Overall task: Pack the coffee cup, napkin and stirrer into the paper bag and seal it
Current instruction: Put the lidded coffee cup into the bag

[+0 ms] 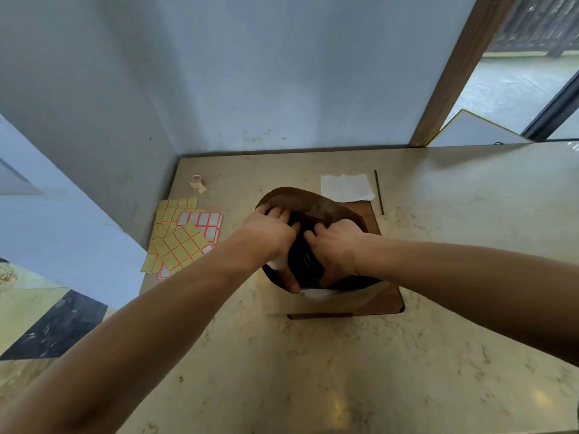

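A brown paper bag (316, 303) stands open on a wooden board (390, 300) in the middle of the counter. Both my hands reach into its mouth. My left hand (269, 233) grips the bag's left rim, fingers over the far edge and thumb at the near edge. My right hand (336, 245) curls around a dark round shape inside, which looks like the black lid of the coffee cup (305, 261); the cup's body is hidden. A white napkin (347, 187) lies flat behind the bag. The thin dark stirrer (379, 192) lies just right of the napkin.
Yellow and white sticker sheets (185, 236) lie fanned out left of the bag. A small tape roll (196, 182) sits near the back left corner. Walls close the counter at the back and left. A wooden door frame (451, 76) rises at the back right.
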`<state>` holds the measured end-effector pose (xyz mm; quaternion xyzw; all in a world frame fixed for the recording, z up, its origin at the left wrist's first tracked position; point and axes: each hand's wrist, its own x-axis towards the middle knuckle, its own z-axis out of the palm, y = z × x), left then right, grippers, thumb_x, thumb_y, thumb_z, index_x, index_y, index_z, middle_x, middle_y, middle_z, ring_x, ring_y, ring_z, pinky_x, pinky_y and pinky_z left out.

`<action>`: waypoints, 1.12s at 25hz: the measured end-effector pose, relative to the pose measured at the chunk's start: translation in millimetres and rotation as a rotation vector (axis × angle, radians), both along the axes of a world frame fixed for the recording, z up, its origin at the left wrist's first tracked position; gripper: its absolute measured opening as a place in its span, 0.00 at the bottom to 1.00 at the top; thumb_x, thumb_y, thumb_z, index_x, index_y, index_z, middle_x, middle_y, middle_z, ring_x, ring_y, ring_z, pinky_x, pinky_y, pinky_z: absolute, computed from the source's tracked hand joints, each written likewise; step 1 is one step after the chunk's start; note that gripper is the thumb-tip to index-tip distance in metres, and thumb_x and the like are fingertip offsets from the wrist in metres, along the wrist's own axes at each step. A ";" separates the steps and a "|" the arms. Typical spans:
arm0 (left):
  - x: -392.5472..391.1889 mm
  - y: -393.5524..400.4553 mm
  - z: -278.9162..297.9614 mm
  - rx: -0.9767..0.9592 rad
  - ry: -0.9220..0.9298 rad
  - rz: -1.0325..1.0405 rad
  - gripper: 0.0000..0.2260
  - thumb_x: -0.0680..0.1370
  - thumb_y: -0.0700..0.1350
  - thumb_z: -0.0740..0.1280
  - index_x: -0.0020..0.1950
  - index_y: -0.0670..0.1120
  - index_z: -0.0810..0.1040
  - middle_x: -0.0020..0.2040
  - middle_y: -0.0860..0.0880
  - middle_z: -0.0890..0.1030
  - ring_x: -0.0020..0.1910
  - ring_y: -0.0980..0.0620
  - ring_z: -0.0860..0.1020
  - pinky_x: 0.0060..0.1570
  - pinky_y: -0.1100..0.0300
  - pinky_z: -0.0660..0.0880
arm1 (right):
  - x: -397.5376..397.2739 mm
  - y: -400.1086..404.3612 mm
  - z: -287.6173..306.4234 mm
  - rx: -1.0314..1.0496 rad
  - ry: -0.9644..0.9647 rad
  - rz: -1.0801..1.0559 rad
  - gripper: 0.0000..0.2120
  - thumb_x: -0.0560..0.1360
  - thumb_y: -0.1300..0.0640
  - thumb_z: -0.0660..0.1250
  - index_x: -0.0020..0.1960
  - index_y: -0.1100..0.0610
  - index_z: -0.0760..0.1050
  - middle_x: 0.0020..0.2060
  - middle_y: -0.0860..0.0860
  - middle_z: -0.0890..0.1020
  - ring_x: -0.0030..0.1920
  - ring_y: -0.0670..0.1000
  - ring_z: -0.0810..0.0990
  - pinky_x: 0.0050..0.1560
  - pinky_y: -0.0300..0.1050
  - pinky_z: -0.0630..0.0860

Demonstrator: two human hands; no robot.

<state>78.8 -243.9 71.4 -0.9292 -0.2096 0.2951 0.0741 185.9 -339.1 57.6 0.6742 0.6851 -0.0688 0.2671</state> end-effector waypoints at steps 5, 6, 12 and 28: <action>-3.4 -0.5 -2.2 0.012 0.000 0.046 0.62 0.56 0.77 0.68 0.79 0.49 0.45 0.80 0.44 0.47 0.78 0.43 0.44 0.75 0.46 0.43 | 0.1 17.3 -22.2 -0.086 0.105 -0.060 0.47 0.72 0.35 0.65 0.78 0.55 0.46 0.70 0.59 0.65 0.58 0.58 0.76 0.46 0.46 0.70; -4.9 0.1 -2.5 0.009 -0.004 0.050 0.62 0.56 0.77 0.68 0.79 0.49 0.44 0.80 0.44 0.47 0.78 0.43 0.43 0.75 0.46 0.43 | -3.5 19.0 -27.6 -0.087 0.126 -0.043 0.46 0.73 0.35 0.64 0.78 0.54 0.44 0.72 0.59 0.62 0.57 0.58 0.76 0.44 0.46 0.70; -15.9 2.5 -6.5 -0.008 -0.031 0.058 0.64 0.56 0.77 0.68 0.79 0.49 0.41 0.80 0.44 0.44 0.78 0.44 0.41 0.76 0.45 0.42 | -13.3 24.9 -62.2 -0.008 0.242 0.061 0.41 0.75 0.35 0.60 0.78 0.51 0.44 0.76 0.59 0.54 0.55 0.63 0.77 0.46 0.53 0.78; -22.5 5.8 -9.6 -0.001 -0.084 -0.002 0.62 0.57 0.77 0.67 0.79 0.50 0.42 0.80 0.43 0.44 0.78 0.43 0.42 0.75 0.44 0.42 | -24.7 46.8 -84.0 -0.023 0.256 -0.026 0.42 0.70 0.35 0.65 0.76 0.54 0.55 0.72 0.58 0.66 0.71 0.62 0.65 0.68 0.59 0.67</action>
